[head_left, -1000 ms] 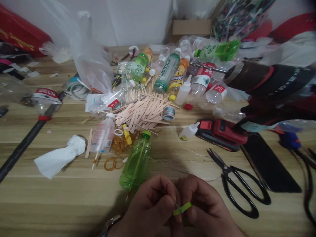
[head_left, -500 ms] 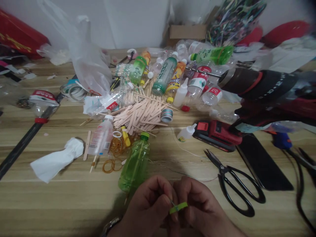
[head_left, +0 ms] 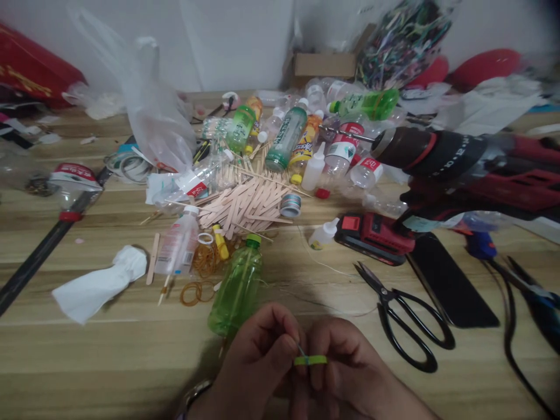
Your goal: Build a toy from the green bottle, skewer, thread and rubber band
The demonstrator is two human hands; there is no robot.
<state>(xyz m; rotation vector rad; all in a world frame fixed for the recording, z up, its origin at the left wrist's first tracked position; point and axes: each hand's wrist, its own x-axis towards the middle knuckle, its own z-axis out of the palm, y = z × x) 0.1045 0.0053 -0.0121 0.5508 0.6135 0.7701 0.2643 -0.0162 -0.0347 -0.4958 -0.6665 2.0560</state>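
Both hands are close together at the bottom centre. My left hand (head_left: 265, 364) is closed, its thumb and forefinger pinching a thin thread or wire. My right hand (head_left: 350, 361) is closed on the right end of a small yellow-green strip (head_left: 315, 360). The thread meets the strip near its middle and seems to wrap round it. Fingers partly hide the strip's ends. Just behind my left hand a green plastic bottle (head_left: 238, 283) lies on the table with a stick along it. Black-handled scissors (head_left: 400, 315) lie open to the right of my hands.
A cordless drill (head_left: 459, 157) stands at the right, its bit pointing left, beside a black phone (head_left: 450, 286). Wooden craft sticks (head_left: 249, 204) are heaped mid-table before several plastic bottles. Rubber bands (head_left: 196, 293), a crumpled tissue (head_left: 102, 283) and a black bar (head_left: 39, 256) lie left.
The green strip has turned from slanting to nearly level and shifted slightly left between my fingers. My hands keep their pinch. The whole view has shifted a little.
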